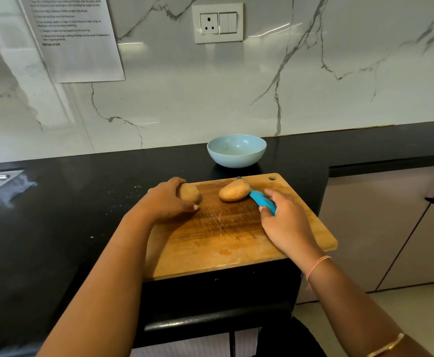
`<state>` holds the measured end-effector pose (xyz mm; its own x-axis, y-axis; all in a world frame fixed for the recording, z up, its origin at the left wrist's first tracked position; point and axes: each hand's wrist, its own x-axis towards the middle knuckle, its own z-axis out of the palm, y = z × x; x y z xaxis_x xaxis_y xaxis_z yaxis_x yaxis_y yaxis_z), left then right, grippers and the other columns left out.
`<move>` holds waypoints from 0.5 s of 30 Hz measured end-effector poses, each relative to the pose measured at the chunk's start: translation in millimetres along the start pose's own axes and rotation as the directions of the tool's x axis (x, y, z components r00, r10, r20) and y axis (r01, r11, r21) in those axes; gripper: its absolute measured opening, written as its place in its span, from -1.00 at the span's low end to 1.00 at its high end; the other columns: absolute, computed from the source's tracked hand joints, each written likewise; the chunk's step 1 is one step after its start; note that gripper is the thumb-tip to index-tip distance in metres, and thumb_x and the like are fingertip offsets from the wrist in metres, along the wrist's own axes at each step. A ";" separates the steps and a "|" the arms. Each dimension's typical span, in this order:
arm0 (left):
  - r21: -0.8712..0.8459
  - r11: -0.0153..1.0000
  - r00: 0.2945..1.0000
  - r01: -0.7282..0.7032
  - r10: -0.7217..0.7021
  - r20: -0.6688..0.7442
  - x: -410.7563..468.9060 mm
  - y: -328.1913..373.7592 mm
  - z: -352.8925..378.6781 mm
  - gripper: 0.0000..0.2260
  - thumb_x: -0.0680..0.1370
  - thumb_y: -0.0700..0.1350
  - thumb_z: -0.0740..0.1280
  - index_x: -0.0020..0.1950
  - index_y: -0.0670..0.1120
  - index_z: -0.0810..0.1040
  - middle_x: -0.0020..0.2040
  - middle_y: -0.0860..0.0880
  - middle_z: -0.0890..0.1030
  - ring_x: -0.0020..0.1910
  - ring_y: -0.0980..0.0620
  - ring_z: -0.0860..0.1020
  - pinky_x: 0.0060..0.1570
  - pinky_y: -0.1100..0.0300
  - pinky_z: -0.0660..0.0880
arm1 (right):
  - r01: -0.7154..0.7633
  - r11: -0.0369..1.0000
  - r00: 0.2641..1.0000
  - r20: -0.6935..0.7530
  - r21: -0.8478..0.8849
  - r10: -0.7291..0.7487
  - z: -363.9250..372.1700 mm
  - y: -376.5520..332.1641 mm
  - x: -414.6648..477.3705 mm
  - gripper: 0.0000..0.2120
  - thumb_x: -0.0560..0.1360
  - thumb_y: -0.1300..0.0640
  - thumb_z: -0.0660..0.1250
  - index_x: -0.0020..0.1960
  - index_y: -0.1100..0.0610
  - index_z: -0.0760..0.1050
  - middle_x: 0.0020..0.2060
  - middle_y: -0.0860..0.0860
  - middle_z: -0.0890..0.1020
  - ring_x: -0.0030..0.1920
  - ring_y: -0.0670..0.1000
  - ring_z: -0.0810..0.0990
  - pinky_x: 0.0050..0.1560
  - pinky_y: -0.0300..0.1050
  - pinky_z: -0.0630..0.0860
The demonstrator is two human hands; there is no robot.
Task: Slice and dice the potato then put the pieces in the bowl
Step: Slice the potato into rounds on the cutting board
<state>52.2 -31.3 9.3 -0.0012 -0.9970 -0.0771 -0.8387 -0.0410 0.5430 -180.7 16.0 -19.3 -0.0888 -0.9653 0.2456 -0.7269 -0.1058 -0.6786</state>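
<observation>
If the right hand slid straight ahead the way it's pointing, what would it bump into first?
Probably the middle potato: the right hand grips a blue-handled knife aimed at it, blade just behind it. The left hand holds the left potato, off that line.

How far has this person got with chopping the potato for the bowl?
Barely begun. No diced pieces show, and the pale blue round bowl looks empty. In hand: the left hand grips one brown potato lump; the right hand holds the blue-handled knife beside the other brown lump on the wooden cutting board. Slicing, dicing and filling the bowl remain.
</observation>
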 end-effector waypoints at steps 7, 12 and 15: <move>0.044 0.997 0.993 -0.060 0.065 -0.102 -2.7 5.4 6.9 -0.27 0.41 0.11 0.48 0.49 0.03 0.22 0.44 -0.07 0.33 0.37 -0.08 0.34 0.35 -0.02 0.34 | -0.131 0.891 0.988 -0.020 0.435 0.155 -17.1 3.1 1.1 -0.64 0.58 0.17 0.25 0.37 0.10 0.42 0.26 -0.01 0.51 0.23 -0.04 0.47 0.21 -0.19 0.38; 0.150 0.921 0.856 -0.359 0.389 -0.339 -18.8 43.7 26.4 -0.51 0.51 0.04 0.39 0.41 0.03 0.37 0.43 0.01 0.36 0.47 0.02 0.21 0.42 0.09 0.19 | -0.300 0.588 0.945 0.147 0.751 0.294 -29.2 0.7 6.8 -0.70 0.55 0.27 0.28 0.28 0.18 0.48 -0.09 0.02 0.58 -0.07 -0.02 0.59 -0.08 -0.19 0.55; 0.143 0.906 0.884 -0.398 0.421 -0.205 -17.2 63.4 44.0 -0.50 0.51 0.02 0.39 0.41 0.01 0.36 0.40 0.03 0.37 0.37 0.05 0.35 0.30 0.21 0.30 | -0.432 0.293 0.891 0.355 0.853 0.282 -38.8 -1.2 7.1 -0.76 0.55 0.31 0.25 0.21 0.21 0.45 -0.06 0.17 0.58 -0.12 0.07 0.62 -0.18 -0.15 0.59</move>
<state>-24.9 -13.9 8.2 -0.2426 -0.9117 0.3315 -0.8372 0.3694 0.4033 -206.9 18.5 10.1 -0.0424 -0.9750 -0.2183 0.4058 0.1829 -0.8955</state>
